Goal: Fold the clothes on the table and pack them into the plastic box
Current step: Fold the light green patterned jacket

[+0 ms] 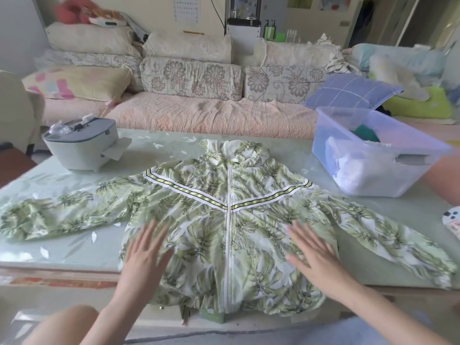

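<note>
Table (74,247) jacket (224,215) bears flat left hand (146,252), right hand (315,250).

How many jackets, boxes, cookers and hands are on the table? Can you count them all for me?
Jacket: 1
Plastic box: 1
Cooker: 1
Hands: 2, the left hand and the right hand, both flat on the jacket
Total: 5

I can read no text here; the calendar (186,7) is too blurred for me to make out numbers.
</note>
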The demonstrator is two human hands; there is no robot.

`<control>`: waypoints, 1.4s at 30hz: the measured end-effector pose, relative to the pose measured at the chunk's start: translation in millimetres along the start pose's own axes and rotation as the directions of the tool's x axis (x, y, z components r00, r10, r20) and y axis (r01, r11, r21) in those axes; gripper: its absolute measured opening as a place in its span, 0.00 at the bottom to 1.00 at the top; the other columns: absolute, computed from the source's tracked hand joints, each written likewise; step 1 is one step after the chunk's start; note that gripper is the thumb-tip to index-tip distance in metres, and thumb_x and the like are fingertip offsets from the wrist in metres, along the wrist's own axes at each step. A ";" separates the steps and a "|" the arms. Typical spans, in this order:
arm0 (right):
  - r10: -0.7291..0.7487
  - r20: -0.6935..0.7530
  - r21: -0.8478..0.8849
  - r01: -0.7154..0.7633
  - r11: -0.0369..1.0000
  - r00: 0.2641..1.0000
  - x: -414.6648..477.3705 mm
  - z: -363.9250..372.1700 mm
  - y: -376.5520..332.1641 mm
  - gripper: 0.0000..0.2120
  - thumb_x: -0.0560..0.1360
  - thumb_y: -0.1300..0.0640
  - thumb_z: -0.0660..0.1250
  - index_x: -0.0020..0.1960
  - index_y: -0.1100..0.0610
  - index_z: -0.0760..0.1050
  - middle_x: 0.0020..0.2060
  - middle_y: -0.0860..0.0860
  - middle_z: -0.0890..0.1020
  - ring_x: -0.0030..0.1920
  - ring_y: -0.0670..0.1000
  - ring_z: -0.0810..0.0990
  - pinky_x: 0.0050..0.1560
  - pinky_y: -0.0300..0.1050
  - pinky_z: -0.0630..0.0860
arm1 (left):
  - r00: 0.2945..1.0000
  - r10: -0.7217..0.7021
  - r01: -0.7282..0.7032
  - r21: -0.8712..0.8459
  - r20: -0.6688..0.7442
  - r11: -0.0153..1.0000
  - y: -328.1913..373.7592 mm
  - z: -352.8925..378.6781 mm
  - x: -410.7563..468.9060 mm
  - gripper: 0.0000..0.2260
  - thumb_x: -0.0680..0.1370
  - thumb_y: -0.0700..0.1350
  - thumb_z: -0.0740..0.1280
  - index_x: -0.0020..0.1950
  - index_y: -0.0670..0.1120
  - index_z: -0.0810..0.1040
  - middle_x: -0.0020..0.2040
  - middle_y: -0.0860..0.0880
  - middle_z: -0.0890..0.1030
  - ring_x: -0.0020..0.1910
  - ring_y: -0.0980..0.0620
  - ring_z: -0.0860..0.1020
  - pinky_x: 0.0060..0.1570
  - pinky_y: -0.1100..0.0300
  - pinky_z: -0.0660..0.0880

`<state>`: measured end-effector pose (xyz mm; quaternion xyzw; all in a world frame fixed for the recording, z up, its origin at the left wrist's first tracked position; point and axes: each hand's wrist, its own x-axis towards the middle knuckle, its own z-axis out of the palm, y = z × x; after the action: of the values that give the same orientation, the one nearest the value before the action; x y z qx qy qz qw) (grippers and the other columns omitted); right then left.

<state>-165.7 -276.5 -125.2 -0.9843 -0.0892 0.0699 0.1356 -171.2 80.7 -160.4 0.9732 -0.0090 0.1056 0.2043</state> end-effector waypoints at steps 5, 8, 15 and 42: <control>0.012 0.169 -0.003 -0.012 1.000 0.986 23.5 -7.0 -15.7 0.39 0.69 0.30 0.41 0.75 0.45 0.56 0.74 0.40 0.48 0.77 0.48 0.49 0.74 0.46 0.44 | 0.996 -0.022 0.014 0.087 0.089 0.996 16.2 0.0 42.2 0.18 0.80 0.52 0.60 0.70 0.51 0.70 0.70 0.51 0.70 0.63 0.55 0.74 0.65 0.61 0.69; 0.036 0.004 0.143 -0.036 0.989 0.999 69.6 -34.7 -21.4 0.19 0.80 0.44 0.56 0.68 0.50 0.71 0.69 0.42 0.67 0.68 0.51 0.71 0.70 0.48 0.64 | 1.000 0.010 -0.007 0.112 -0.029 0.994 39.7 -11.7 90.9 0.19 0.80 0.50 0.60 0.71 0.49 0.69 0.70 0.49 0.70 0.66 0.52 0.72 0.68 0.57 0.67; 0.208 -0.100 0.443 -0.143 0.885 0.973 253.3 -87.5 -19.3 0.16 0.78 0.52 0.62 0.64 0.57 0.74 0.64 0.53 0.76 0.61 0.53 0.75 0.59 0.44 0.70 | 0.942 0.221 -0.237 0.035 0.255 0.971 99.9 30.0 207.4 0.24 0.81 0.54 0.55 0.77 0.54 0.55 0.78 0.50 0.50 0.77 0.49 0.50 0.75 0.48 0.46; 0.243 -0.185 0.211 -0.203 0.956 0.952 499.4 -73.6 -48.7 0.08 0.72 0.50 0.70 0.43 0.53 0.74 0.46 0.51 0.78 0.62 0.56 0.71 0.68 0.51 0.56 | 0.944 0.146 -0.193 0.136 0.295 0.972 75.0 135.8 307.9 0.32 0.72 0.68 0.33 0.76 0.61 0.37 0.76 0.53 0.36 0.74 0.50 0.31 0.71 0.43 0.31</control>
<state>325.1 -151.9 -98.1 -0.9725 0.0449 -0.0107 0.2284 152.6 -34.4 -187.8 0.9872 -0.1135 -0.0170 0.1107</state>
